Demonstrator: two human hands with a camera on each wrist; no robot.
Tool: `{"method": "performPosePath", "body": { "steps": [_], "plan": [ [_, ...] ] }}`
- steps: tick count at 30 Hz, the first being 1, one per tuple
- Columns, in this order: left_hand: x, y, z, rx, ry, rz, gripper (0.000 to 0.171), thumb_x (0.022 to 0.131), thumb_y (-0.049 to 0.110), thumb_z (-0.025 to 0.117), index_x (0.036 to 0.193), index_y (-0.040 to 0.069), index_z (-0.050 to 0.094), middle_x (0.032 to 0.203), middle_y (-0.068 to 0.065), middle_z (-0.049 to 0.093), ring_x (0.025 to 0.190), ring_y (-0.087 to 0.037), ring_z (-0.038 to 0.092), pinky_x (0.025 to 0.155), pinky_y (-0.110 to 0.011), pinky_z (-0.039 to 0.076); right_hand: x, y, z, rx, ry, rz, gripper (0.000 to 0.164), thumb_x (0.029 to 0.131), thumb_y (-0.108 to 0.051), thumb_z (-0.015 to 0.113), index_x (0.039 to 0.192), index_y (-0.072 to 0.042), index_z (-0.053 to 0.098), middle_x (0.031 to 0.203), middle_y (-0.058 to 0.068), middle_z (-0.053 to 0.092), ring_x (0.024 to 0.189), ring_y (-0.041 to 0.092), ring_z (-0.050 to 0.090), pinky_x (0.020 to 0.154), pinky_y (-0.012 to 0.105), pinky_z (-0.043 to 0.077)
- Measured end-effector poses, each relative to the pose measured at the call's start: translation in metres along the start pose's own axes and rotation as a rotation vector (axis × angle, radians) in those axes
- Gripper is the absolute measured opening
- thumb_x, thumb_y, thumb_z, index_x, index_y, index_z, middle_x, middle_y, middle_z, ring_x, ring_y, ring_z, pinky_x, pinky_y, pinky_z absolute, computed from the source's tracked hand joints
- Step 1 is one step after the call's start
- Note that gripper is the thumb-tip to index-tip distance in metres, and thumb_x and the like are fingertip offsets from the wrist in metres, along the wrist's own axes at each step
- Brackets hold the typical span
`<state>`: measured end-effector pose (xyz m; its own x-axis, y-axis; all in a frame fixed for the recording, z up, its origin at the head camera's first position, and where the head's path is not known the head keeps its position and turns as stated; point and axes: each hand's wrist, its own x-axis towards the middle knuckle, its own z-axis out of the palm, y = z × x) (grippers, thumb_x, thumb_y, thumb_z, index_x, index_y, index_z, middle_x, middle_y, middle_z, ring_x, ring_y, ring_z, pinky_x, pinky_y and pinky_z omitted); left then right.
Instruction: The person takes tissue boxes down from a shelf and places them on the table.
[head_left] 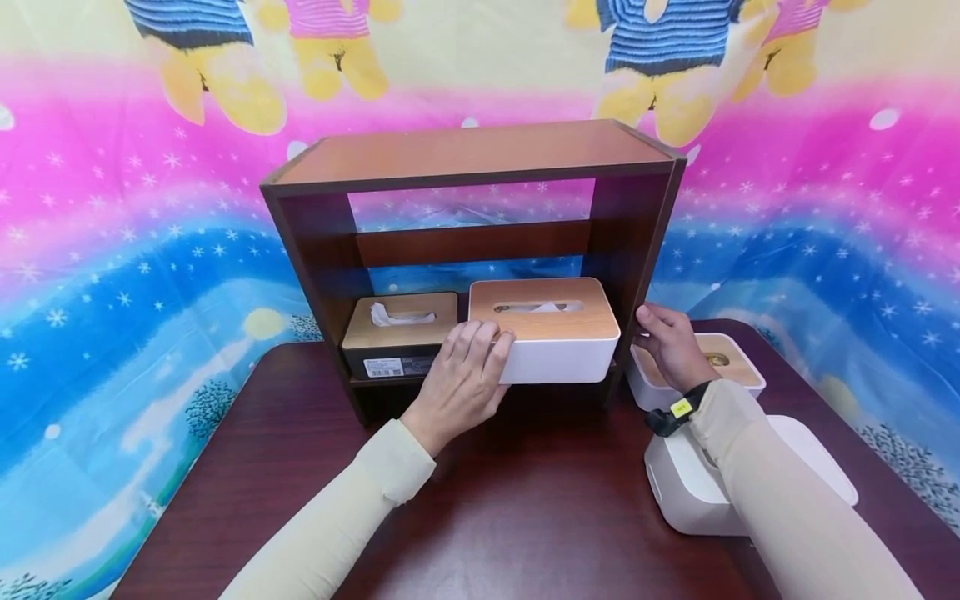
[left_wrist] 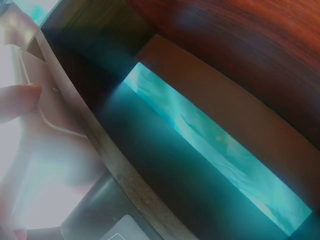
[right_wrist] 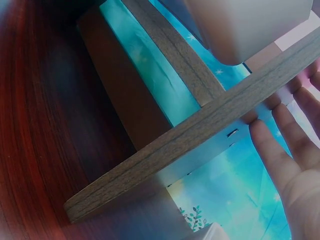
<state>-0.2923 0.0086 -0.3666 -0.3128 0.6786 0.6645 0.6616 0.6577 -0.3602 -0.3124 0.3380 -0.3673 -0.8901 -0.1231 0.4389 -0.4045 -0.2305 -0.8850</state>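
A white tissue box (head_left: 558, 358) with a wood-look lid sits on the shelf's board at the right, its front jutting past the edge. My left hand (head_left: 467, 375) grips its front left corner, fingers bent over the lid; the left wrist view shows a fingertip (left_wrist: 25, 100) against the box. Beside it stands a black tissue box (head_left: 397, 342) with a wood-look lid and a tissue poking out. My right hand (head_left: 671, 346) is at the outside of the shelf's right side panel (right_wrist: 200, 120), its fairly straight fingertips touching it.
The brown wooden shelf unit (head_left: 472, 158) stands on a dark red table (head_left: 525, 517). Right of it are a white box with a wood-look lid (head_left: 731, 354) and, nearer, a white rounded box (head_left: 693, 504), partly covered by my right forearm. A printed cloth (head_left: 825, 208) hangs behind.
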Motion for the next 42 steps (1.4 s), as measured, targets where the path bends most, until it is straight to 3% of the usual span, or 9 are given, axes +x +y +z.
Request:
{"method": "performPosePath", "body": {
  "steps": [9,23,42],
  "plan": [
    [0.002,0.002,-0.001,-0.003,-0.001,0.006,0.065,0.078,0.034,0.058,0.129,0.004,0.031,0.122,-0.018,0.034,0.113,-0.032,0.032,0.101,-0.043,0.020,-0.001,-0.002,-0.002,-0.043,0.009,0.011,0.029,0.094,-0.013,0.045,0.116,-0.003,0.059,0.106,0.005,0.061,0.092,0.015,0.060,0.075,0.029,0.049],
    [-0.006,0.004,-0.004,-0.018,0.082,0.025,0.062,0.076,0.031,0.058,0.126,0.001,0.037,0.119,-0.019,0.039,0.109,-0.034,0.036,0.097,-0.045,0.025,0.002,0.002,-0.003,-0.009,0.003,0.003,0.027,0.093,-0.012,0.046,0.114,-0.004,0.061,0.106,0.007,0.062,0.090,0.017,0.061,0.075,0.030,0.049],
    [-0.013,0.012,-0.015,-0.029,0.122,0.029,0.060,0.073,0.026,0.057,0.125,0.001,0.039,0.117,-0.019,0.041,0.107,-0.034,0.039,0.095,-0.046,0.028,0.001,0.001,-0.003,-0.016,0.003,0.007,0.027,0.093,-0.014,0.046,0.114,-0.004,0.061,0.106,0.007,0.062,0.090,0.017,0.061,0.075,0.030,0.049]
  ]
}}
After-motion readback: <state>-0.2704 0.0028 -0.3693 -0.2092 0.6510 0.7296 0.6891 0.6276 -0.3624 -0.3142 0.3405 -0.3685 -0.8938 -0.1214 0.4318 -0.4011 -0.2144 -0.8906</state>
